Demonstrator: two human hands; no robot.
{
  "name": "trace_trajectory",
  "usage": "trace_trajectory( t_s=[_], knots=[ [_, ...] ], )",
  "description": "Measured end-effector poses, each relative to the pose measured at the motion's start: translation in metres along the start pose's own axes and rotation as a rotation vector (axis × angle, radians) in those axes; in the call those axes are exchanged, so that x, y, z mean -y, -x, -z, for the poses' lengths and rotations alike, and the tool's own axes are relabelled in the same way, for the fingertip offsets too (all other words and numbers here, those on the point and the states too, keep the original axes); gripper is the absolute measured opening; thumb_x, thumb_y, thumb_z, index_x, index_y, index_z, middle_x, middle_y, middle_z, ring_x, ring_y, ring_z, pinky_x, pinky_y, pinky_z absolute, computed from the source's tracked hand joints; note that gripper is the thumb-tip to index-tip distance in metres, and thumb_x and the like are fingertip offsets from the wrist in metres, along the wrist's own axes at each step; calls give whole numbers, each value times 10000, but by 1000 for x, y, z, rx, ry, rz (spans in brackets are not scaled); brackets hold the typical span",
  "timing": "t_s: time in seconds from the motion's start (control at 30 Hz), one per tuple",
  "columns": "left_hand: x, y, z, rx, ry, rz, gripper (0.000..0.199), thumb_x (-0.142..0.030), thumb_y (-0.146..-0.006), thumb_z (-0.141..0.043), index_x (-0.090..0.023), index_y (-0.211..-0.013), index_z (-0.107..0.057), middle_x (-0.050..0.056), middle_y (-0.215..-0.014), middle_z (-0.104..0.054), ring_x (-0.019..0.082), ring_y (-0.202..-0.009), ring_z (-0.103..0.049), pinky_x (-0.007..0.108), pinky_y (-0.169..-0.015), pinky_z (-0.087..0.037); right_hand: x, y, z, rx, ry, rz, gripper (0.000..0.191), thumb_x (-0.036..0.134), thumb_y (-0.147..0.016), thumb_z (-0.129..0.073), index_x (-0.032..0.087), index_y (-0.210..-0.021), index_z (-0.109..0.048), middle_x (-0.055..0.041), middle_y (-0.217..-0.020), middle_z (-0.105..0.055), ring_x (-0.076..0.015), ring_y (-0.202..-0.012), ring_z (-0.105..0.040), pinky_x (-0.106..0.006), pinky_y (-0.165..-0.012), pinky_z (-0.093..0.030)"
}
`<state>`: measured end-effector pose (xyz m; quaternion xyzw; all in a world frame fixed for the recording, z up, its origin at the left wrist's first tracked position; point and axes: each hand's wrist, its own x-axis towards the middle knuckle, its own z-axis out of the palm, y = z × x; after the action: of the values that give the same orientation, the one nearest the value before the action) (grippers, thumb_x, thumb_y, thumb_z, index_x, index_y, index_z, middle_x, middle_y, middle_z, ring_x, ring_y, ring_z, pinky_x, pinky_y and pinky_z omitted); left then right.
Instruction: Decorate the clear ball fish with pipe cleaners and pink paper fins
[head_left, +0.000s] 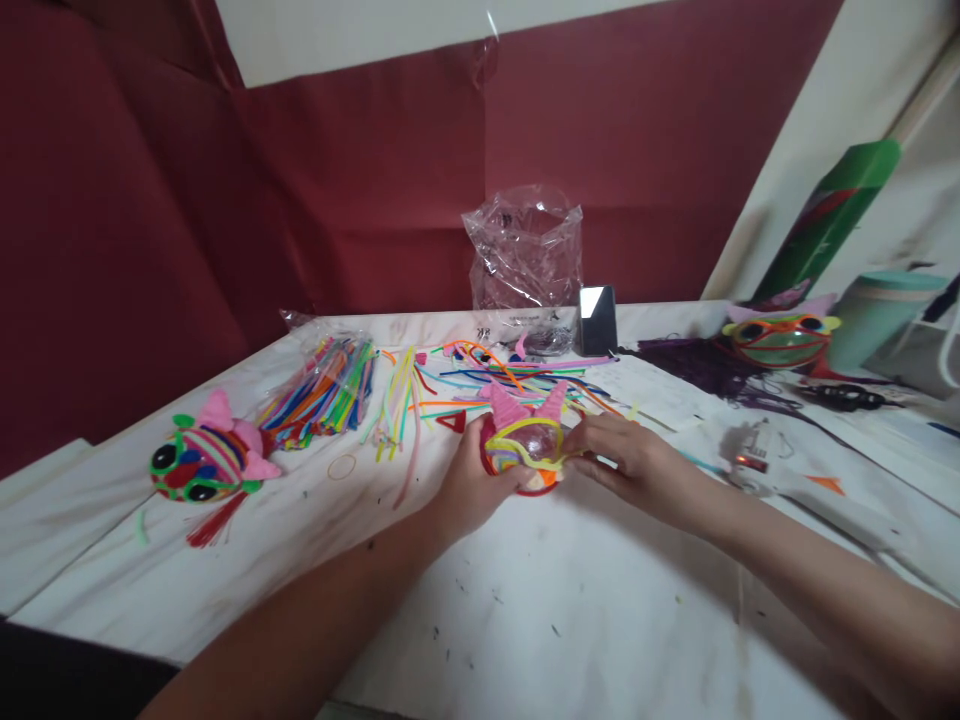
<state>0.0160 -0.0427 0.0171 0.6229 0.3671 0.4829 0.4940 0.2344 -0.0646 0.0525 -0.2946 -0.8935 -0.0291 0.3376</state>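
Note:
A clear rounded craft piece with pink pointed ears and yellow, purple and orange pipe cleaner strips is held above the table in the middle. My left hand wraps round its left side, thumb along the lower edge. At its right side, my right hand pinches a yellow strip at the rim with thumb and fingers together. Part of the craft's underside is hidden by my left hand.
A finished-looking colourful animal head lies at left. Pipe cleaner bundles, a phone and a plastic bag stand or lie behind. Another craft face, a green cup and a glue gun are at right.

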Motion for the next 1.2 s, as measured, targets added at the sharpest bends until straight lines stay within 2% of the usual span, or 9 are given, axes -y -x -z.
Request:
trace_trajectory(
  t_s=[0.27, 0.53, 0.7, 0.87, 1.07, 1.2],
  knots=[
    [6, 0, 1, 48, 27, -3, 697, -234, -674, -769, -176, -1282, -432, 106, -1237, -623, 242, -1118, -611, 347, -955, -484, 2, 0, 1, -30, -42, -102, 128, 178, -935, -502, 210, -908, -622, -70, -826, -665, -176, -759, -645, -280, -652, -514],
    [3, 1, 2, 47, 1, -6, 705, -245, -662, -775, -176, -1276, -434, 114, -1252, -614, 256, -1130, -605, 353, -959, -482, 0, 3, -7, -21, 64, -81, 134, 181, -939, -486, 204, -932, -618, -67, -799, -669, -181, -712, -636, -303, -652, -516],
    [0, 0, -2, -1, -27, 11, 698, -235, -659, -761, -171, -1274, -437, 120, -1251, -610, 262, -1140, -600, 358, -956, -486, -1, 4, -11, -5, 64, -105, 146, 184, -939, -476, 206, -932, -620, -76, -814, -676, -191, -718, -645, -302, -643, -512],
    [-5, -1, -5, -44, -45, 85, 700, -227, -633, -775, -162, -1250, -452, 123, -1242, -621, 253, -1107, -617, 353, -942, -492, 0, 3, -8, -3, 45, -107, 158, 182, -946, -440, 208, -844, -558, -49, -734, -627, -177, -627, -605, -277, -562, -477],
    [-6, -2, -5, -53, -27, 76, 686, -240, -636, -776, -172, -1237, -451, 106, -1193, -648, 245, -1081, -631, 354, -934, -495, 1, 3, -9, 41, 9, -115, 150, 188, -944, -429, 206, -849, -545, -75, -789, -623, -188, -687, -613, -297, -605, -502],
    [-11, -3, -7, -72, -70, 101, 584, -243, -664, -742, -176, -1182, -481, 78, -1055, -688, 246, -1056, -639, 351, -910, -503, 0, 3, -10, 32, -1, -119, 147, 180, -937, -440, 209, -847, -553, -80, -791, -630, -192, -695, -620, -298, -611, -507]
  ],
)
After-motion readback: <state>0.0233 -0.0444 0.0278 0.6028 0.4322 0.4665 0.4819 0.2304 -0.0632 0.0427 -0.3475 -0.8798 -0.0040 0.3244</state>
